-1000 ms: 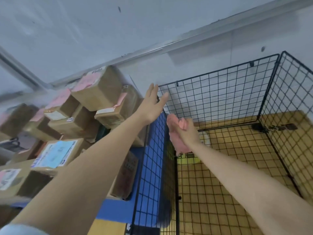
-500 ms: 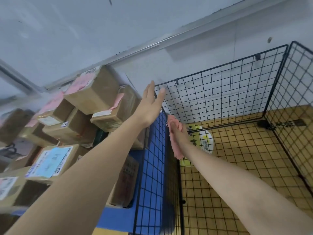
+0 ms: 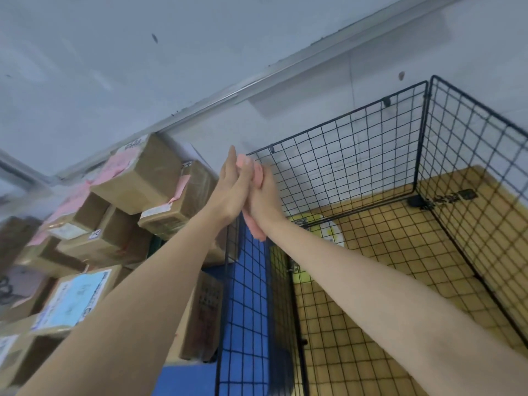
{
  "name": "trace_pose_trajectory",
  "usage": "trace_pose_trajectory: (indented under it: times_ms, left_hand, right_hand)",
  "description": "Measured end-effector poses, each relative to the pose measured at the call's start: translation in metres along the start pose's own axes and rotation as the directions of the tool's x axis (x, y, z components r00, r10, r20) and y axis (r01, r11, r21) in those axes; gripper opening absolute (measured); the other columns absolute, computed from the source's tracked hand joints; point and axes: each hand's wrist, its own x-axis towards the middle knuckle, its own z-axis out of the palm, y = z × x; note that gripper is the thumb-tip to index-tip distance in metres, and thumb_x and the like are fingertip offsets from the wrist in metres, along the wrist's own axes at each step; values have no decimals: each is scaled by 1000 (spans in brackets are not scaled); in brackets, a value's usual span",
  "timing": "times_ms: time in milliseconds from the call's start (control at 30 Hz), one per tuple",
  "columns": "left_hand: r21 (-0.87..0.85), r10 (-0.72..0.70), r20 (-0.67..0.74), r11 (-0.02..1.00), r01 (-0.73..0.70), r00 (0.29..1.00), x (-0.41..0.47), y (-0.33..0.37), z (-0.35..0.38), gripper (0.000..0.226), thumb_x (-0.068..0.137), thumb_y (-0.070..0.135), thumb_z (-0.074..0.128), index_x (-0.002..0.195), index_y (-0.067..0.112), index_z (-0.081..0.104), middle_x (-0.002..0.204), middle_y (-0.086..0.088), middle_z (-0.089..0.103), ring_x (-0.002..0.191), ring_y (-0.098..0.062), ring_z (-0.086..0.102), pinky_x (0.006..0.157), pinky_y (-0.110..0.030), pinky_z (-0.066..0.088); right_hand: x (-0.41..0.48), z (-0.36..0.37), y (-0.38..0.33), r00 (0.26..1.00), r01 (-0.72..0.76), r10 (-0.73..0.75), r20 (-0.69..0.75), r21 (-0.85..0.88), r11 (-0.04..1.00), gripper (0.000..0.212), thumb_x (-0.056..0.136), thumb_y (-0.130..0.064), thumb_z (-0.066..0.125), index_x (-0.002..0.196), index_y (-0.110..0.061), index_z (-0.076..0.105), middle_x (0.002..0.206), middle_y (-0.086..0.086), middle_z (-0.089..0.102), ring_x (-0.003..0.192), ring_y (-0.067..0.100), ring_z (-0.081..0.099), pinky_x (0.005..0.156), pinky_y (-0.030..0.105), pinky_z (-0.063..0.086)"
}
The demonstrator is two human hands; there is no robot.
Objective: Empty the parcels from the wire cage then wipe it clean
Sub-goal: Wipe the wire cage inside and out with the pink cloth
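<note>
**Head view: single entry**

1. Wire cage: black mesh panels, open at the top, standing on a yellow floor against a pale wall. No boxes showed inside. One pale white-and-yellow item lay low at the back left corner. Whether it sat inside or behind the mesh could not be told.

2. Parcels: brown cartons with pink, white and blue labels, stacked outside the cage on its left and resting on a blue surface. Judged to be the emptied load, set aside so that the mesh could be reached.

3. Left hand: fingers straight and together, holding nothing. It lay flat against the outer face of the cage's left panel, near the top back corner. Judged to be bracing the thin panel so that it would not flex away under pressure.

4. Right hand: reached in from the cage side and gripped a pink cloth against the inner face of the same panel, directly opposite the left hand. The cloth showed above the hand and hung below the wrist. The fingers were largely hidden behind the left hand.

5. Stage, as judged: emptying appeared complete or nearly so, and wiping was under way at the upper left panel. The back, right and base panels would each need a pass.
</note>
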Motion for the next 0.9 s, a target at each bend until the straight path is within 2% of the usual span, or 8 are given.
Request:
trace_pose_trajectory:
  times_ms: [167,300,367,433,500,633,767,900]
  left_hand:
    - [58,-6,-12,998,7,1000,1,-3,1,72,97,57,21,151,24,-10,160,4,-3,146,-11,3,107,-22,4]
    - [73,-25,5,997,25,1000,3,-8,0,74,96,60,19,151,23,-12,160,6,-6,146,-10,0,107,-22,2]
    - [78,-27,6,997,26,1000,4,-9,0,74,96,60,20,152,23,-12,160,6,-6,146,-10,-1,110,-24,2]
    - [82,-29,2,996,28,1000,4,-9,0,73,96,60,20,152,23,-12,160,6,-6,146,-10,-1,112,-26,2]
    - [82,-33,1,996,33,999,4,-8,0,73,97,59,20,152,23,-12,160,6,-6,146,-10,-1,113,-27,2]
    - [68,-32,-3,997,32,999,3,-7,0,74,97,59,21,152,22,-11,160,6,-6,146,-10,-1,114,-28,1]
    - [44,-33,-6,998,33,999,3,-6,0,74,95,62,22,152,26,-10,160,7,-5,147,-12,2,116,-33,4]
    - [37,-27,-12,999,28,1000,0,-3,0,72,95,62,20,152,28,-8,160,6,-4,147,-13,3,115,-34,5]
  right_hand:
    - [-9,-32,16,993,-22,15,-113,-55,998,24,95,-41,53,108,-21,54,94,-12,62,83,0,62,68,15,47]
    - [-34,-67,71,956,-221,192,-222,-113,969,18,97,-44,47,102,-27,49,96,-13,57,88,-1,55,77,22,44]
    - [-51,-75,106,936,-319,297,-189,-95,943,36,92,-55,42,102,-23,53,103,-1,60,99,15,60,91,36,49]
    - [-68,-73,127,930,-365,338,-147,-242,899,58,86,-71,31,116,-26,51,118,4,58,110,22,56,96,46,47]
    - [-75,-67,128,938,-343,335,-91,-391,854,55,92,-69,23,119,-26,45,120,0,50,109,18,49,90,39,44]
    - [-78,-59,113,929,-369,354,-106,-301,879,45,96,-64,31,119,-27,44,107,-8,49,109,16,50,85,31,38]
    - [-83,-52,97,948,-316,297,-113,-246,916,36,93,-54,50,109,-22,47,95,-12,58,85,4,56,65,18,39]
    - [-92,-34,60,977,-192,171,-127,-173,966,36,88,-55,57,105,-23,51,88,-12,63,81,5,62,66,21,46]
